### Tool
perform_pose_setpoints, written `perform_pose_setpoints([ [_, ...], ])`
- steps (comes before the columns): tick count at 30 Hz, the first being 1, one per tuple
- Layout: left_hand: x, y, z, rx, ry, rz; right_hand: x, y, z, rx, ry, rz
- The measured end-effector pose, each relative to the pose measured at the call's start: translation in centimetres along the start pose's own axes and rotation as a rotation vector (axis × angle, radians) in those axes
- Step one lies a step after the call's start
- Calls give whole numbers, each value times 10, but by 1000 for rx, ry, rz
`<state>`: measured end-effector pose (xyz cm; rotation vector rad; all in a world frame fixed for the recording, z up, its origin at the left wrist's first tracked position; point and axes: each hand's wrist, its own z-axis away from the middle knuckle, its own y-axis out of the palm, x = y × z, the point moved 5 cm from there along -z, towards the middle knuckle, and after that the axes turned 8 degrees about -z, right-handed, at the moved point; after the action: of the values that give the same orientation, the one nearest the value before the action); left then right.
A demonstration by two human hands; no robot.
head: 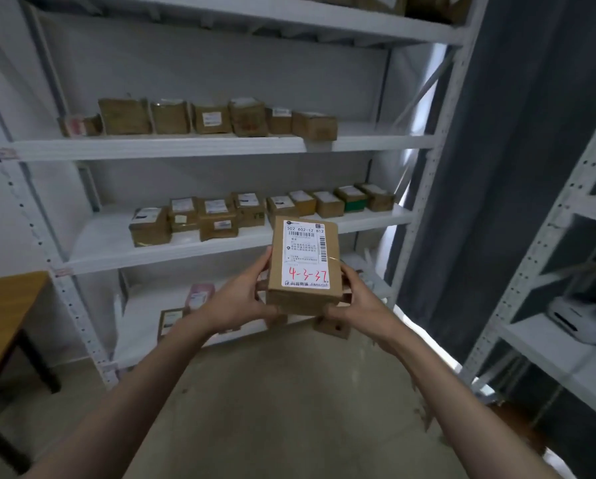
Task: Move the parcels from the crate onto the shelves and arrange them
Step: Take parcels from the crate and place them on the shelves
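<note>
A small brown cardboard parcel (303,262) with a white label marked "4-3-37" in red is held upright in front of the white shelf unit (186,146). My left hand (241,295) grips its left edge and lower corner. My right hand (353,299) grips its right edge and bottom. Several brown parcels stand in a row on the upper shelf (217,119). More parcels sit on the middle shelf (251,210). A few parcels lie on the lowest shelf (186,307), partly hidden by my hands. The crate is out of view.
A wooden table (3,316) with dark legs stands at the left. A second white shelf unit (566,271) at the right holds a white device (580,319). A dark curtain (497,167) hangs between the two units. Bare concrete floor lies below.
</note>
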<state>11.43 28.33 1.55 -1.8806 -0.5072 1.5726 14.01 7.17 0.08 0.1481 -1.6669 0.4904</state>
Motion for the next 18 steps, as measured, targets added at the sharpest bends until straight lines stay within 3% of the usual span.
perform_pose_setpoints([
  [14,-100,-22,-242,-50,254,-206,42,-180,-141,-308,-128,115],
  [18,-118,-46,-311,-69,304,-205,68,-217,-197,-313,-176,122],
])
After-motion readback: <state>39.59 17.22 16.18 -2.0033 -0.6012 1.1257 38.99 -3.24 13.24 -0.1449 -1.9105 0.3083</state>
